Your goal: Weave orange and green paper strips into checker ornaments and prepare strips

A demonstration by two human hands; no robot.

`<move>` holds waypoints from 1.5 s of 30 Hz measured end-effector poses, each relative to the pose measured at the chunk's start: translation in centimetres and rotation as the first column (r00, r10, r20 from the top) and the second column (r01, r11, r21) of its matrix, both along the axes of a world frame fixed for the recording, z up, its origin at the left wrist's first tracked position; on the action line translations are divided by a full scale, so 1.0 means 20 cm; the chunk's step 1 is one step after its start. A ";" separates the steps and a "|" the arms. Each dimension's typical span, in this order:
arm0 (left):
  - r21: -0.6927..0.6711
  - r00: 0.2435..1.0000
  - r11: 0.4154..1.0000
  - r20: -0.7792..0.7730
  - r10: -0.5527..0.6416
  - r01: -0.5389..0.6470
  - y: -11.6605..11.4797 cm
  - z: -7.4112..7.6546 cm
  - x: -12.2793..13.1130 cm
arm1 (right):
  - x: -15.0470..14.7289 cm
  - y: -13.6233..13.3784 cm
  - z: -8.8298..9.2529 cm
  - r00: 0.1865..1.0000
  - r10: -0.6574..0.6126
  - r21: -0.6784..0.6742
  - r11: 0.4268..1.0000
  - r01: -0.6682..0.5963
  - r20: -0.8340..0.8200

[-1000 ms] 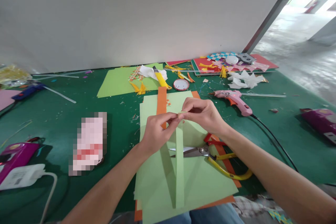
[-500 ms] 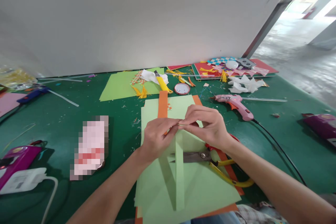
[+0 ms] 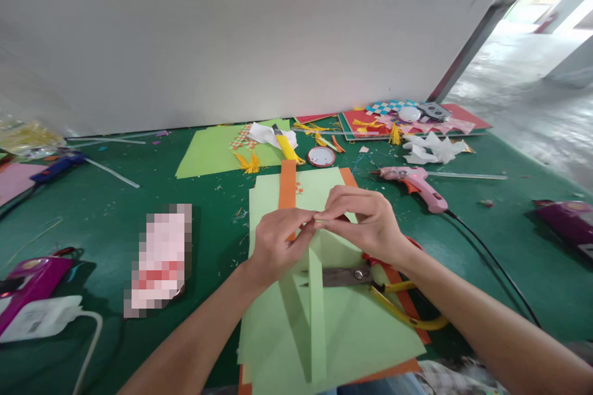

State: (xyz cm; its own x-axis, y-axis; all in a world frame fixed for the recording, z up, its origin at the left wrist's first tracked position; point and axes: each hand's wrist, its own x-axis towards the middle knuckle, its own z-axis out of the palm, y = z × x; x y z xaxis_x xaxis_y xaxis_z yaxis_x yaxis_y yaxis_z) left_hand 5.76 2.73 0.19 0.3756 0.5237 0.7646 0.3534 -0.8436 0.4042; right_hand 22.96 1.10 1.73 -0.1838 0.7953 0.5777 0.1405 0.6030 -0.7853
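A long pale green paper strip (image 3: 317,315) hangs from the pinched fingertips of both my hands, its upper end hidden between them. My left hand (image 3: 280,241) is closed on the strip from the left, and my right hand (image 3: 364,219) pinches the same end from the right. Below them lies a stack of light green paper sheets (image 3: 365,339) with orange sheets showing at its edges. Scissors (image 3: 345,276) with yellow and red handles rest on the stack, partly behind the strip and under my right wrist. An orange paper strip (image 3: 288,182) lies beyond my left hand.
A pink glue gun (image 3: 414,182) with a black cord lies at right. Behind are a yellow utility knife (image 3: 287,145), a round tin lid (image 3: 321,157) and crumpled white tissue (image 3: 435,148). At left sit a blurred-out pink object (image 3: 160,259) and a purple device (image 3: 41,284).
The hanging green strip's lower end has come slightly down and nearer to me. Both hands keep their pinch in almost the same place.
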 end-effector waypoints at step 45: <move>-0.825 0.961 0.498 0.266 -0.075 0.267 0.02 0.00 0.01 | 0.03 0.06 -0.02 0.998 0.058 -0.459 0.888 -0.034 0.039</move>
State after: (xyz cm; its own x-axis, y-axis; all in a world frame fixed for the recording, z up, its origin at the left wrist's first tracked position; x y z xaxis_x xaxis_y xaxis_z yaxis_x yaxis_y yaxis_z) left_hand 6.02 3.06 0.25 0.4469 0.8932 0.0492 0.0859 -0.0976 0.9915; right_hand 23.56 2.31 1.37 -0.2459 0.9591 0.1405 0.1684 0.1850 -0.9682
